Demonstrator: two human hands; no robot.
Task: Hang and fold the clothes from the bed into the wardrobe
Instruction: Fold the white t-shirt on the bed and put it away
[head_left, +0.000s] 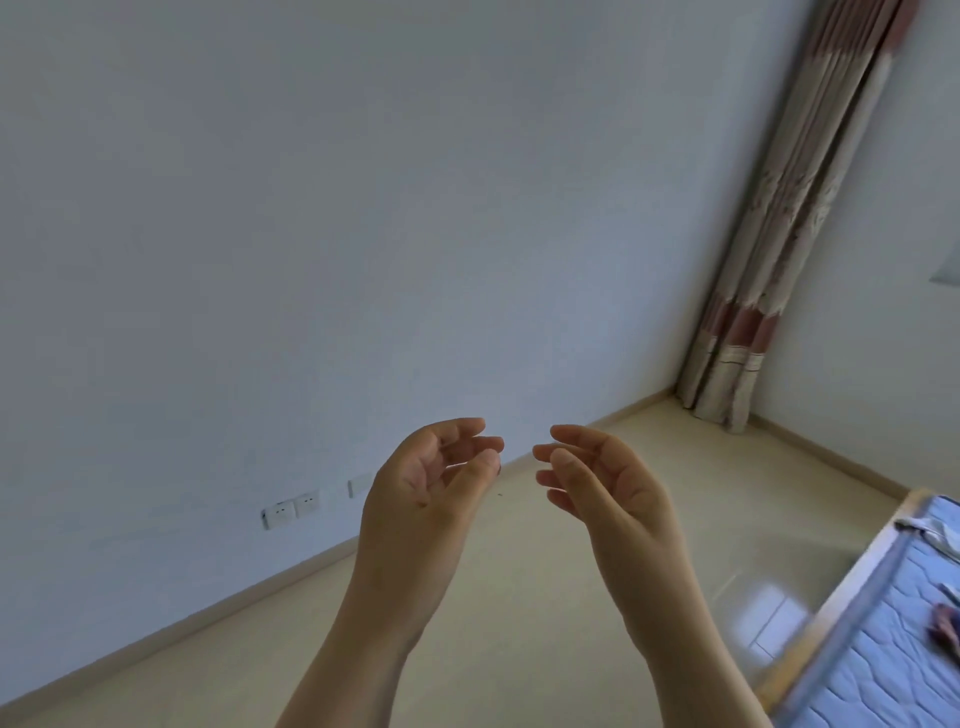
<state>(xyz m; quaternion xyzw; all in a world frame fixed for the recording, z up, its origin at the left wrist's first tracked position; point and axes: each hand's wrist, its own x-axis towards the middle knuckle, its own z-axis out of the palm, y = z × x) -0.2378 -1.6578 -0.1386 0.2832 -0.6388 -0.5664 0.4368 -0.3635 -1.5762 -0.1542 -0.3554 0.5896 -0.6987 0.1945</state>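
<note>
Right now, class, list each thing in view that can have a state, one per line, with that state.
Left hand: fingers loosely curled, holding nothing.
Right hand: likewise loosely curled, holding nothing.
Beige and dusty-red patterned curtain: gathered in the corner.
White wall sockets: nothing plugged in.
Pale blue quilted mattress: quilting uncovered where it shows.

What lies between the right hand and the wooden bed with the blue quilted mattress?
Head view: only bare beige tiled floor between right hand and wooden bed.
</note>
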